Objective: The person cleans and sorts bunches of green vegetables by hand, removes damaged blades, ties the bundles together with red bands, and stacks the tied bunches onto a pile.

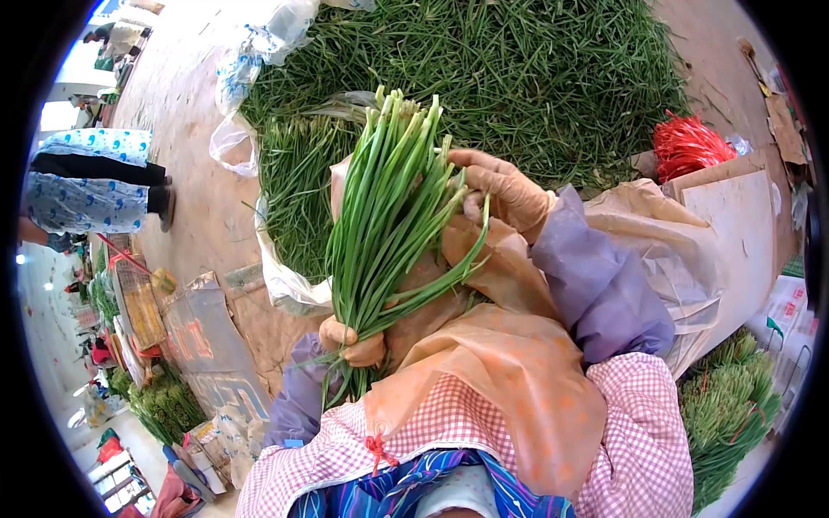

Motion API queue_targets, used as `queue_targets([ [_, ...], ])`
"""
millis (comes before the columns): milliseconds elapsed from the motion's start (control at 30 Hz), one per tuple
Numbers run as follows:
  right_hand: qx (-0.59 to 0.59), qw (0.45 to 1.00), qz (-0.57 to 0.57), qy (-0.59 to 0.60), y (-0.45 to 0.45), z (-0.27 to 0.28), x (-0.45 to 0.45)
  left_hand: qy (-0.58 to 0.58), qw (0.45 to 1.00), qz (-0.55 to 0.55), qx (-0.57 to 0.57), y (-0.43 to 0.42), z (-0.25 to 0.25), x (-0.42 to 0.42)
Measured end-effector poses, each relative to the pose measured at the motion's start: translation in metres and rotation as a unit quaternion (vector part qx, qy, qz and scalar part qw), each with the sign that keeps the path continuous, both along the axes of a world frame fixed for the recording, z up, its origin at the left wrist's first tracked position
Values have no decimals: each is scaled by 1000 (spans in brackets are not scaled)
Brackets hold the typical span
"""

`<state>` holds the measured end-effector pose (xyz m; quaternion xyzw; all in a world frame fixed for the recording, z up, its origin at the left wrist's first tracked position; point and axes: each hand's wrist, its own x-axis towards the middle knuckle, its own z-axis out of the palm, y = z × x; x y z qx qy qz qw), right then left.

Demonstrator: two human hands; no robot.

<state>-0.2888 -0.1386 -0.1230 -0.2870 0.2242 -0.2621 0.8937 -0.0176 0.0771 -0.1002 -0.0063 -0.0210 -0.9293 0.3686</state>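
Observation:
A thick bunch of long green stalks [384, 216], chive-like with pale cut ends at the top, stands nearly upright in front of my body. My left hand [354, 343] is closed around its lower part, and the thin tips hang below the fist. At the upper right of the bunch, my right hand [509, 192] has its fingers curled in at a few stalks that stick out sideways. One or two of these bend in an arc beneath that hand. Its fingertips are partly hidden. A tan plastic apron [509, 371] covers my lap behind the bunch.
A large heap of loose green stalks [509, 78] lies ahead on plastic sheeting [289, 285]. Red plastic ties [689, 147] lie to its right. Tied bundles [730, 414] stand at the lower right. Flattened cardboard [203, 337] is on the left, where another person [95, 181] stands.

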Motion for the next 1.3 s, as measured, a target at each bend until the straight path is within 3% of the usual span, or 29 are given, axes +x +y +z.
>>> queue_targets([
  [33,0,999,29,15,0,5,3,6,1000,0,-3,1,-2,0],
  [67,-53,994,-9,97,1,7,10,12,1000,0,-6,1,-4,0],
  [167,-43,978,-130,158,-8,20,2,5,1000,5,-3,-1,-1,0],
  [300,39,944,-325,39,-44,-42,-46,37,999,-1,-2,-2,-1,-4],
  [433,-34,980,-153,126,-31,21,-5,6,1000,-11,1,-6,0,0],
  [533,49,998,-29,0,-48,-9,21,-31,999,-16,0,-8,3,2],
  [700,-2,995,92,-26,-45,-5,28,-47,999,-23,4,-6,0,6],
  [800,-61,992,-4,115,-43,-11,24,-47,999,-25,7,-5,-2,8],
  [833,-54,985,-39,157,-43,9,18,-48,998,-26,7,-5,-3,9],
  [967,-29,912,-372,174,-60,41,-11,-52,998,-31,5,-4,-4,10],
  [1033,-108,923,-351,118,-66,43,-40,-59,998,-31,7,-5,-4,10],
  [1100,-219,931,-223,190,-37,83,-30,-68,997,-34,7,-6,-4,10],
  [1133,-184,961,-117,172,-25,98,-22,-73,997,-36,6,-6,-4,10],
  [1167,-273,930,-48,240,-17,104,-9,-80,996,-39,6,-7,-3,10],
  [1233,-255,911,52,319,-18,95,14,-99,994,-41,3,-7,-2,11],
  [1300,-289,889,76,347,-25,65,35,-123,991,-45,2,-6,-1,12],
])
